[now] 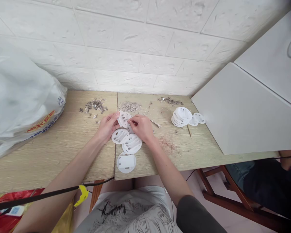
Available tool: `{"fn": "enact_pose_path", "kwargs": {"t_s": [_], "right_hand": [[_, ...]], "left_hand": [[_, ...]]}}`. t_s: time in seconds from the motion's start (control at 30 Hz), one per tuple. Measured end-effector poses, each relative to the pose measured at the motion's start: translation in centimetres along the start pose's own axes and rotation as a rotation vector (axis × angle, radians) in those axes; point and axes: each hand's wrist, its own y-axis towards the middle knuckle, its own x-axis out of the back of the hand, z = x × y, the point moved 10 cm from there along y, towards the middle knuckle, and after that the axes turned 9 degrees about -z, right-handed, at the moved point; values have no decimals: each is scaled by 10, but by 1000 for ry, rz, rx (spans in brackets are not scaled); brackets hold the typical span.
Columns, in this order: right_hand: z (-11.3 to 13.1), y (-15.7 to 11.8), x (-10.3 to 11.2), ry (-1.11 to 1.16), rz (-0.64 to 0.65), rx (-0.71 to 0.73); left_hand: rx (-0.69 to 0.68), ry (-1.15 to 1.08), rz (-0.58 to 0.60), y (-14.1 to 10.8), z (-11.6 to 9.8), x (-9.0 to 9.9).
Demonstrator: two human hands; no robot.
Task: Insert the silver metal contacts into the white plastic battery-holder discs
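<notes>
Evidently, the left hand (108, 126) pinches a white disc (124, 118) by its edge, tilted over the surface (92, 165), just beyond the other white discs (131, 144). The right hand (142, 127) has its fingertips pressed together at the disc's right side; what sits between them I can't tell. To do this well, I'd keep the left grip firm, back the disc from behind, and work in small, straight pushes, sleeves clear of the loose metal pieces (129, 106).

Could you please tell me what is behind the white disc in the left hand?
Behind the white disc, small metal pieces lie scattered on the table, before the white wall. Whatever it covers is hidden.
</notes>
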Motion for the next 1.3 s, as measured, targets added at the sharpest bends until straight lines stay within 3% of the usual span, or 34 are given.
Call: {"fn": "enact_pose_path", "kwargs": {"t_s": [0.5, 1.3], "right_hand": [[1, 0, 5, -133, -18, 7], [15, -5, -9, -279, 28, 143]], "left_hand": [[-2, 0, -25, -1, 0, 2], [8, 64, -59, 2, 8, 6]]}}
